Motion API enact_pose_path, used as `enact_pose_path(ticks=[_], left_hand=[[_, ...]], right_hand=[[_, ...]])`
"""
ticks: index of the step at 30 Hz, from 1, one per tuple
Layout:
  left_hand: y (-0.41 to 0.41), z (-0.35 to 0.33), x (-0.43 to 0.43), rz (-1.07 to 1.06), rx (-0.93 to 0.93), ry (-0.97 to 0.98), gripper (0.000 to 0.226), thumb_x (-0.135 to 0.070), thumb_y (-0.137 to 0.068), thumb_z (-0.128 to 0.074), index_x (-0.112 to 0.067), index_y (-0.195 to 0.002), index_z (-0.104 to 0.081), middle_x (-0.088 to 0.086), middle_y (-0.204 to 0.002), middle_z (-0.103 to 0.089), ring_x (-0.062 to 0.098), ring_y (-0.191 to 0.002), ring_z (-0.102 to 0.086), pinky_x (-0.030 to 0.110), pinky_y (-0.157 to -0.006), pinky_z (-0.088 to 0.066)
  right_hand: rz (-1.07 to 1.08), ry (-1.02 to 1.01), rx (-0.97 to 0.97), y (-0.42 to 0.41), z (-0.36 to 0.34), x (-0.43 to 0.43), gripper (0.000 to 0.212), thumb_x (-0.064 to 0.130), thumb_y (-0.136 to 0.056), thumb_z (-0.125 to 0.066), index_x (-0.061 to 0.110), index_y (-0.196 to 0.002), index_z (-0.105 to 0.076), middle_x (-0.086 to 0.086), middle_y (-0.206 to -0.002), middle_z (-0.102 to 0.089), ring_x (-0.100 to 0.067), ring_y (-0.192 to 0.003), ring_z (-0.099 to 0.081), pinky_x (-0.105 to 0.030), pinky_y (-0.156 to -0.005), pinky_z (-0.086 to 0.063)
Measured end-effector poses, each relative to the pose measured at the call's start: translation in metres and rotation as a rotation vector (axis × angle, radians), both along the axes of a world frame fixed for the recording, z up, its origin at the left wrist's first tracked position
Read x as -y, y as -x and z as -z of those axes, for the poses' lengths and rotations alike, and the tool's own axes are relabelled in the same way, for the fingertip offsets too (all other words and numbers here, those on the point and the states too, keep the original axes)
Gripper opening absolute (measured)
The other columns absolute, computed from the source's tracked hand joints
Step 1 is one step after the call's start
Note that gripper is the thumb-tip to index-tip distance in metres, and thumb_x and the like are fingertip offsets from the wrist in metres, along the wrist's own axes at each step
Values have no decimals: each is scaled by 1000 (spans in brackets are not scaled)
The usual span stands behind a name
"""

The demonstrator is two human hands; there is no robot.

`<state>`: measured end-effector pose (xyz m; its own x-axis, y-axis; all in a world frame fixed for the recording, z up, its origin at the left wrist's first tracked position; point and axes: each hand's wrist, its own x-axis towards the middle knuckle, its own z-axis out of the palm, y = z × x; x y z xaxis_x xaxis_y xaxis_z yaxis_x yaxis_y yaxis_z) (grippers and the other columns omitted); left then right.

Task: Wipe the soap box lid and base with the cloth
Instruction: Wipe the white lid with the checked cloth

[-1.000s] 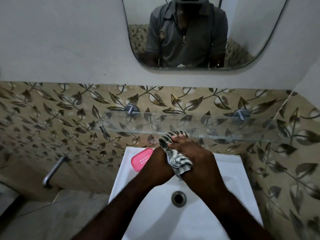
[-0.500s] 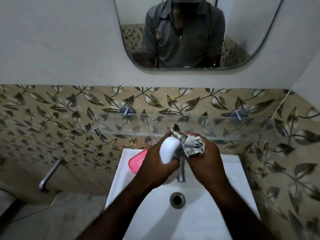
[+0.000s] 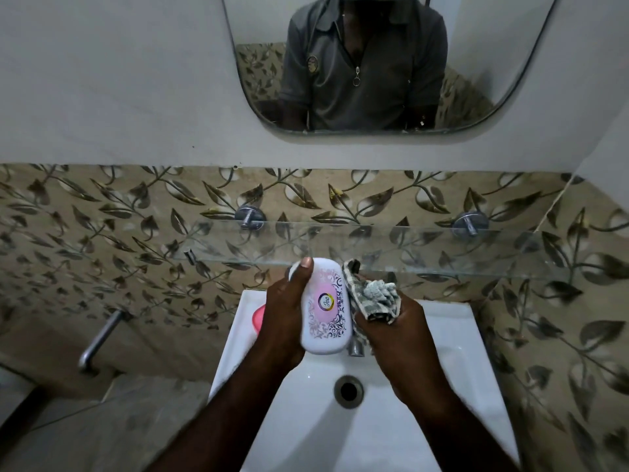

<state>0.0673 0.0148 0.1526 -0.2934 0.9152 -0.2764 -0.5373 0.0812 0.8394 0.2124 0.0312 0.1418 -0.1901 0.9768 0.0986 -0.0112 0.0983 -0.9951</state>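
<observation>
The left hand (image 3: 282,321) is gripping the white soap box lid (image 3: 326,308), printed face up, over the sink (image 3: 442,335). The right hand (image 3: 401,342) is clutching the bunched cloth (image 3: 374,298) against the lid's right edge. The pink base (image 3: 257,316) is lying on the sink's left rim, mostly hidden.

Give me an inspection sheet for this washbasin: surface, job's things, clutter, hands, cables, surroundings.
Surface: white sink, tap, drain.
Job's things: white soap box lid; pink base on the sink's left rim; cloth beside the lid.
Clutter: nothing seen.
Hands: left hand grips the lid; right hand grips the bunched cloth.
Cables: nothing seen.
Surroundings: glass shelf, mirror, leaf-patterned tiles, wall pipe at left.
</observation>
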Motion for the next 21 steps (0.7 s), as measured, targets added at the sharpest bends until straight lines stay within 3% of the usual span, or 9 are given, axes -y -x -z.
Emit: enact_pose_path(ticks=[4, 6, 8, 10, 12, 14, 17, 19, 21], left_hand=[[-11, 2, 3, 25, 91, -31, 59, -19, -75, -65, 7, -127, -51, 36, -118, -59, 39, -94, -64, 44, -74, -58], [-12, 3, -1, 11, 127, -20, 52, -13, -83, -61, 2, -131, -49, 34, -127, -57, 43, -106, -62, 46, -83, -55], [-7, 3, -8, -48, 155, -40, 47, -10, -89, -55, -10, -136, -50, 27, -127, -60, 40, -110, -63, 45, -87, -54], [0, 5, -15, -96, 157, -107, 52, -9, -86, -57, -26, -135, -50, 17, -113, -68, 29, -93, -71, 38, -73, -58], [5, 2, -17, -102, 174, -152, 60, -12, -76, -63, -30, -132, -50, 16, -104, -70, 28, -81, -73, 37, -66, -58], [7, 3, -17, -114, 172, -145, 64, -17, -71, -66, -29, -132, -51, 15, -100, -69, 28, -80, -71, 38, -69, -58], [8, 3, -16, -150, 195, -102, 47, -26, -78, -66, -28, -125, -59, 9, -96, -68, 26, -85, -65, 40, -81, -53], [8, 0, -14, -124, 216, -33, 24, -38, -85, -59, -28, -105, -70, 8, -94, -64, 26, -87, -61, 39, -82, -49], [9, -2, -10, -71, 168, 30, 36, -47, -89, -49, -18, -97, -68, 10, -87, -63, 24, -78, -62, 32, -72, -52]], right_hand=[[11, 33, 29, -2, -5, -4, 21, 11, -78, -71, 29, -90, -73, -6, -80, -75, -30, -63, -66, -42, -52, -55], [-2, 21, 55, -3, -9, -6, 23, 10, -83, -71, 31, -93, -74, -10, -85, -75, -40, -75, -67, -54, -60, -57], [-21, 22, 68, -4, -10, -2, 20, 10, -84, -72, 27, -95, -75, -8, -87, -76, -35, -83, -70, -54, -71, -56], [-25, 39, 82, -6, -7, 4, 15, 9, -81, -75, 15, -95, -74, -5, -87, -76, -28, -86, -71, -52, -77, -56], [-26, 56, 91, -7, -4, 8, 14, 12, -80, -77, 7, -93, -71, -11, -85, -75, -24, -78, -67, -55, -75, -55], [-41, 64, 83, -7, -6, 11, 18, 15, -80, -79, 6, -92, -71, -17, -87, -73, -19, -76, -62, -57, -74, -55], [-114, 133, 2, -14, -8, 13, 22, 16, -75, -82, 11, -94, -74, -14, -91, -76, -31, -91, -70, -56, -81, -57], [-182, 245, -131, -23, -9, 13, 27, 8, -72, -81, 10, -98, -75, -17, -95, -76, -40, -95, -70, -50, -76, -60], [-204, 299, -249, -32, -10, 14, 28, -7, -75, -72, 9, -98, -75, -19, -96, -75, -39, -90, -72, -41, -67, -60]])
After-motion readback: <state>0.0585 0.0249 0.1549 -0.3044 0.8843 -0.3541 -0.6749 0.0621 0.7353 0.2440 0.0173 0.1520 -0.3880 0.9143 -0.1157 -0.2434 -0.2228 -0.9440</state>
